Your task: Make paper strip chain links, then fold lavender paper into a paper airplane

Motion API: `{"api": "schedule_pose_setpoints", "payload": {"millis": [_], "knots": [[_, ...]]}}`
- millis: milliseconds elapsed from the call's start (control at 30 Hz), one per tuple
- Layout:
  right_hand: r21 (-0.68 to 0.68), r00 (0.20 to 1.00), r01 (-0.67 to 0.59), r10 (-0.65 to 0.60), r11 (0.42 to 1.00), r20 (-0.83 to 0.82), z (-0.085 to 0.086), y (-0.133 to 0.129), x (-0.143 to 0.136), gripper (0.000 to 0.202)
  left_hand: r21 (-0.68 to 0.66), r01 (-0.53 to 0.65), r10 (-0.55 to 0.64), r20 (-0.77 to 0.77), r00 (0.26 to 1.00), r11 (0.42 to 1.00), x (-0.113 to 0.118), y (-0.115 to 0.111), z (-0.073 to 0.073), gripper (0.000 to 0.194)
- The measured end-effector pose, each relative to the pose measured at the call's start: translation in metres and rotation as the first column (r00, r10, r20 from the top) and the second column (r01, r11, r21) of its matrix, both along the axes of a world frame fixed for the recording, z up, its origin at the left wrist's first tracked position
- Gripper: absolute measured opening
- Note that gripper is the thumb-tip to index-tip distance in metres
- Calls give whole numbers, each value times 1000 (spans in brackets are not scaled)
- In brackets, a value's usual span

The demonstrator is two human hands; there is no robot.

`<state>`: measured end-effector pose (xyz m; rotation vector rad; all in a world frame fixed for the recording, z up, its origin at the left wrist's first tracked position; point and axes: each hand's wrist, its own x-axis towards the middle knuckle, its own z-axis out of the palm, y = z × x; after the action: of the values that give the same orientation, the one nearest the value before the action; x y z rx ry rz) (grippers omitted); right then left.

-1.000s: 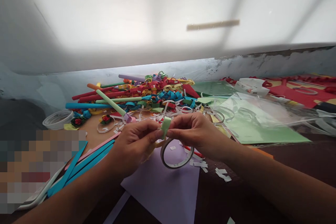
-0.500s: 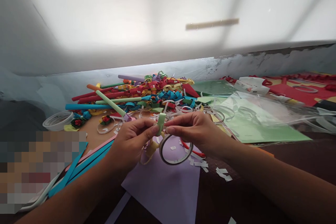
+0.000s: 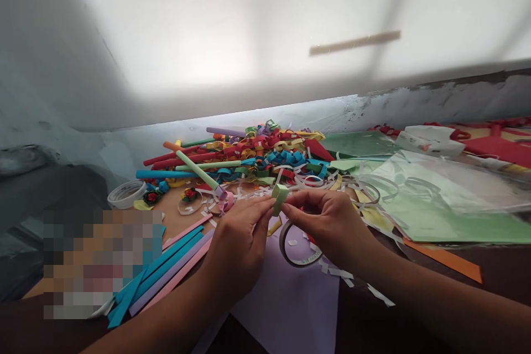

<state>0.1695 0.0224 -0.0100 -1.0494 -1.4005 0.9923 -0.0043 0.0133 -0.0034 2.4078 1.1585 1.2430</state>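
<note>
A small light green paper loop (image 3: 280, 198) is held up between my two hands. My left hand (image 3: 240, 238) pinches its left side, with the back of the hand toward me. On the loop's right edge, the thumb and forefinger of my right hand (image 3: 321, 213) are pressed together. Just under the right fingers a roll of tape (image 3: 284, 243) stands on edge; whether it hangs from them or rests on the sheet I cannot tell. Beneath both hands lies a purple paper sheet (image 3: 294, 298). Part of a yellow paper loop (image 3: 274, 227) shows behind the left hand.
Paper chains (image 3: 265, 149) and rolled paper tubes (image 3: 197, 168) are heaped at the back. Blue strips (image 3: 166, 265) lie at left, near a white tape roll (image 3: 126, 193). Green sheets (image 3: 456, 227) and an orange strip (image 3: 443, 260) are at right. White scraps (image 3: 342, 274) litter the table.
The view has swung left, so the scene sits further right. My left hand has turned to show more of its back, and the green loop has turned to show its opening.
</note>
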Motion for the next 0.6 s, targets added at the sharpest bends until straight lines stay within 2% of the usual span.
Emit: {"api": "schedule_pose_setpoints", "payload": {"millis": [100,233,367,467,533,600], "knots": [[10,998,-32,32,999,-60,-3,5,1,26,83,-50,62,-157,986,995,1,-3,-2,41],[-25,989,-95,92,995,-114,-2,9,3,29,173,-90,145,-339,929,981,6,-8,-8,53],[-63,990,-113,106,992,-97,-2,9,0,31,237,-93,190,-428,883,967,10,-12,-14,64],[-83,985,-147,138,986,-105,-1,9,0,34,140,-92,134,-334,933,986,7,-8,-10,59],[-79,979,-187,179,979,-98,1,9,2,35,-25,-78,74,-142,987,997,2,-2,-3,46],[-57,966,-251,246,966,-84,2,10,5,33,-200,-5,24,92,995,980,-2,5,5,33]]}}
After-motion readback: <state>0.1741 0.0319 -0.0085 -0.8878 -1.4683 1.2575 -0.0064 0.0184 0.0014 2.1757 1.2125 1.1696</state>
